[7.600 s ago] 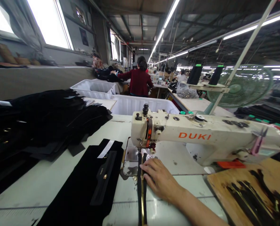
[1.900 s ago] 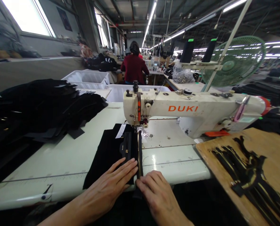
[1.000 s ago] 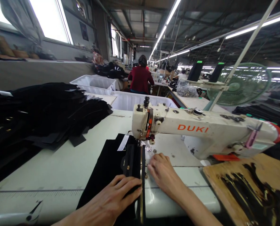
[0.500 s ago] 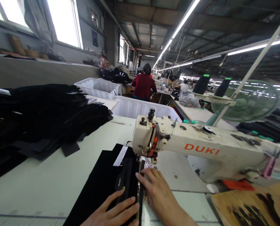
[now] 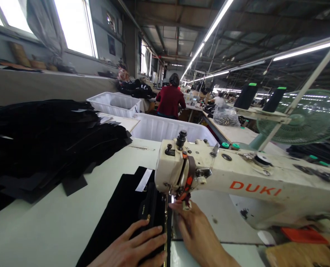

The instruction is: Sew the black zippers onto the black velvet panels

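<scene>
A black fabric panel (image 5: 120,215) with a white label and a small gold stud lies on the table under the head of a cream DUKI sewing machine (image 5: 237,185). My left hand (image 5: 134,248) lies flat on the panel, fingers stretched out. A black zipper tape with gold teeth (image 5: 167,230) runs along the panel's right edge toward the needle. My right hand (image 5: 194,233) rests beside the zipper, fingertips right at the presser foot (image 5: 185,202); its fingers look extended, with nothing visibly gripped.
A large heap of black cut pieces (image 5: 42,141) covers the table's left side. White plastic bins (image 5: 165,128) stand behind the machine. A green fan (image 5: 306,118) and thread cones (image 5: 246,96) are at the right. A person in a red top (image 5: 170,100) sits further back.
The view has moved closer to the machine head. My right hand slid forward along the zipper up to the presser foot. My left hand stays flat on the panel.
</scene>
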Tool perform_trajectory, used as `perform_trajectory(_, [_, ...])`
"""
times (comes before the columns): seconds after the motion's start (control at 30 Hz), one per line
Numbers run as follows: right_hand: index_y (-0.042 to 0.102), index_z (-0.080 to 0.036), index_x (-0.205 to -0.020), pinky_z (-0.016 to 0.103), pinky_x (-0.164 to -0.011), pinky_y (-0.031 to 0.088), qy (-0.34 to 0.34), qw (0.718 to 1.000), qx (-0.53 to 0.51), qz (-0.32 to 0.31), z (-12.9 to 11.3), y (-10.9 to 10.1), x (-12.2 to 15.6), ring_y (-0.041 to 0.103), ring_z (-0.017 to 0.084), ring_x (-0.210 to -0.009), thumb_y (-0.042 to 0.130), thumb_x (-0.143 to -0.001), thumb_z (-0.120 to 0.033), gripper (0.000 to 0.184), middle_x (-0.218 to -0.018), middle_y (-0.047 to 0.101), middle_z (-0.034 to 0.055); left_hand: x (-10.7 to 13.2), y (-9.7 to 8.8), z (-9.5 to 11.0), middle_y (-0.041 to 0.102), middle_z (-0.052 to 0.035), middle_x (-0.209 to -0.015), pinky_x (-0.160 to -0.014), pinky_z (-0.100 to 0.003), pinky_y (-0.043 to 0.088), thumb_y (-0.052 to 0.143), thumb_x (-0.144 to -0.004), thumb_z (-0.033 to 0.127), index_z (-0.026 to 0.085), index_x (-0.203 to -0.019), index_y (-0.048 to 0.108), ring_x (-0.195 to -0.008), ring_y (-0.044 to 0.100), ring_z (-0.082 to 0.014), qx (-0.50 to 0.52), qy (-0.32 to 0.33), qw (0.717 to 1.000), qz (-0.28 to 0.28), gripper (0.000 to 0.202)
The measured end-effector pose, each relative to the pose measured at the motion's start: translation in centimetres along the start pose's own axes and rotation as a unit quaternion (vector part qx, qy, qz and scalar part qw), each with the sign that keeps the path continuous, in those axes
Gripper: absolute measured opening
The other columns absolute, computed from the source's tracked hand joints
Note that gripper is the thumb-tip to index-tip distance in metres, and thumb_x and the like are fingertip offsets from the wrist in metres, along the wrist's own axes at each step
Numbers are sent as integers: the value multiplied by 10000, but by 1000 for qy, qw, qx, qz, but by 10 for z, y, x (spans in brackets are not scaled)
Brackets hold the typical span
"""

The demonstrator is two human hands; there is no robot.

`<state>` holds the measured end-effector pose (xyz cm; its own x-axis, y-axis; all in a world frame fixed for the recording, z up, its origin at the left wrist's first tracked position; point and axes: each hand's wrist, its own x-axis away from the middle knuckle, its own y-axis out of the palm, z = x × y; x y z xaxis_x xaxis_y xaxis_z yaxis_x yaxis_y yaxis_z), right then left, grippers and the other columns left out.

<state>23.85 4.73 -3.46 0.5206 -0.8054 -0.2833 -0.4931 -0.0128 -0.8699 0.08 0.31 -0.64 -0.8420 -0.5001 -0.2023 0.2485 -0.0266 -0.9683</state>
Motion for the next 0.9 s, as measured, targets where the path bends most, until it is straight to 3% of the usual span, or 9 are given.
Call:
perform_trajectory(0.1, [615, -226, -1153, 465, -954, 497, 40, 999, -7, 0, -6, -3, 3, 590, 285, -1063, 625, -774, -151, 386, -1129, 634, 89, 0, -5, 0, 493, -28, -1477, -1155, -383, 330, 526, -1013, 259, 280, -1423, 487, -1335, 489, -249, 30, -24, 999, -27, 412])
perform_trajectory(0.23, [584, -223, -1109, 510, -1003, 436, 24, 999, 29, -11, -3, 0, 1, 521, 323, -1160, 741, -745, -216, 396, -1184, 602, 101, 1, -11, 4, 494, -30, -1479, -1169, -455, 291, 589, -937, 212, 300, -1457, 450, -1359, 455, -277, 60, -63, 996, -2, 545])
perform_trajectory(0.33, [585, -218, -960, 430, -959, 447, 4, 998, 58, -4, 2, 1, -5, 551, 263, -1084, 660, -812, -135, 186, -1107, 618, 73, 3, -14, 7, 476, -31, -1495, -1172, -491, 278, 728, -829, 316, 306, -1469, 438, -1358, 448, -318, 87, -77, 993, -2, 703])
perform_trajectory(0.43, [586, -199, -952, 416, -933, 432, 9, 997, 77, 6, -1, 1, -11, 561, 244, -996, 585, -819, -57, 194, -1001, 627, 66, 5, -12, 8, 446, -43, -1516, -1169, -520, 278, 796, -759, 443, 315, -1481, 423, -1365, 433, -347, 111, -84, 990, -19, 823])
perform_trajectory(0.63, [624, -182, -884, 405, -847, 437, 70, 990, 116, 32, -16, 11, -17, 569, 272, -929, 570, -857, -121, 85, -897, 641, 86, 8, -5, 3, 332, -74, -1577, -1189, -566, 169, 665, -850, 605, 293, -1517, 362, -1423, 337, -334, 135, -77, 987, -47, 796])
perform_trajectory(0.77, [644, -174, -864, 391, -790, 440, 118, 982, 138, 52, -21, 16, -20, 584, 278, -891, 526, -897, -146, 125, -826, 645, 93, 5, -6, 1, 357, -84, -1558, -1201, -556, 87, 597, -908, 599, 252, -1517, 364, -1431, 325, -309, 166, -59, 982, -65, 739])
perform_trajectory(0.9, [664, -173, -879, 384, -790, 450, 144, 977, 145, 69, -16, 22, -39, 599, 269, -928, 494, -930, -162, 178, -877, 661, 103, 3, -5, -2, 377, -89, -1547, -1204, -530, 86, 601, -915, 574, 232, -1507, 385, -1427, 337, -297, 180, -58, 980, -61, 717])
